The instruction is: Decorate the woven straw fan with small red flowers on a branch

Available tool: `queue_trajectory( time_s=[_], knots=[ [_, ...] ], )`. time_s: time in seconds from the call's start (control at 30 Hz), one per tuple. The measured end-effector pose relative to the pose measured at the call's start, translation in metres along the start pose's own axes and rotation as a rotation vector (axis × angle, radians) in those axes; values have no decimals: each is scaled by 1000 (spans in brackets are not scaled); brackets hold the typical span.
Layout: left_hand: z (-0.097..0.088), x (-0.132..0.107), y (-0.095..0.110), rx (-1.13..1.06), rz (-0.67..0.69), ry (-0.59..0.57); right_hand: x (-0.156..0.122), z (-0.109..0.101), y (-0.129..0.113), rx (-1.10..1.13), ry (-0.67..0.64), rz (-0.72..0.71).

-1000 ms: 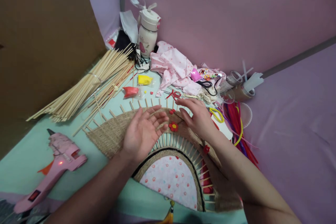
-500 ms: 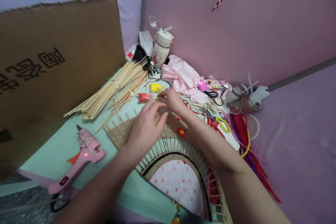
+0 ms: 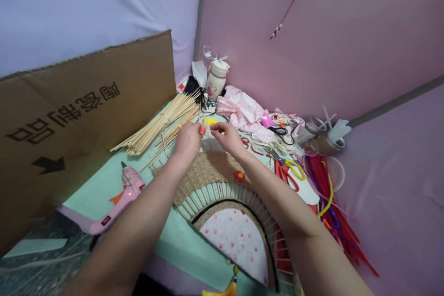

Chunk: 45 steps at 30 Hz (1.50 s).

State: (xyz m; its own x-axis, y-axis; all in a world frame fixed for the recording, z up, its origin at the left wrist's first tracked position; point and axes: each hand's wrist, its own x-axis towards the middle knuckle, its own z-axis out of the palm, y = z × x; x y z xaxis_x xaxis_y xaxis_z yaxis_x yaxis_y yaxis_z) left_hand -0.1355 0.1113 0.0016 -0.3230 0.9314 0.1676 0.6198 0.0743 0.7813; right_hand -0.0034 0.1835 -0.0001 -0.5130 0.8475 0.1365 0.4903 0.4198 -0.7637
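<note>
My left hand (image 3: 189,141) is closed around a small red packet (image 3: 202,130), which looks like modelling clay in clear wrap. Close beside it, my right hand (image 3: 227,138) pinches at what seems to be the packet's clear end; the fingertips are small and partly blurred. A yellow packet (image 3: 210,121) lies just behind the hands. Below them spreads a woven half-round fan (image 3: 197,171) with thin stick ribs and a dotted cloth centre (image 3: 236,236). On its woven band sits a red flower (image 3: 239,175) with a yellow middle.
A pink glue gun (image 3: 120,206) lies at left, its light on, before a cardboard panel (image 3: 138,88). Bundled sticks (image 3: 159,122), a white bottle (image 3: 217,79) and pink cloth (image 3: 243,108) stand behind. Scissors (image 3: 294,169) and coloured pipe cleaners (image 3: 326,194) lie at right.
The red packet has gone from the table into my left hand, which has closed and moved back. My right hand now meets it there. The view has shifted.
</note>
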Motion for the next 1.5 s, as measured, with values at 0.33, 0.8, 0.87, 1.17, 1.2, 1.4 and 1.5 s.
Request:
queue_trajectory(
  time_s=[0.33, 0.8, 0.87, 1.17, 1.2, 1.4, 1.5],
  knots=[
    [12, -21, 9, -49, 284, 61, -50, -32, -16, 100, 160, -65],
    [21, -41, 18, -278, 344, 77, -80, -50, -27, 142, 180, 18],
    [23, -42, 18, -285, 309, 79, -83, -49, -27, -40, 280, -72],
    [26, -46, 19, -206, 379, 80, -91, -51, -30, -483, 227, -309],
    [26, -47, 19, -190, 389, 71, -90, -52, -29, -457, 228, -307],
    [24, -49, 23, -109, 417, 49, -85, -49, -21, -265, 240, -353],
    [24, -49, 24, -62, 436, 60, -83, -46, -22, -239, 250, -347]
  ],
)
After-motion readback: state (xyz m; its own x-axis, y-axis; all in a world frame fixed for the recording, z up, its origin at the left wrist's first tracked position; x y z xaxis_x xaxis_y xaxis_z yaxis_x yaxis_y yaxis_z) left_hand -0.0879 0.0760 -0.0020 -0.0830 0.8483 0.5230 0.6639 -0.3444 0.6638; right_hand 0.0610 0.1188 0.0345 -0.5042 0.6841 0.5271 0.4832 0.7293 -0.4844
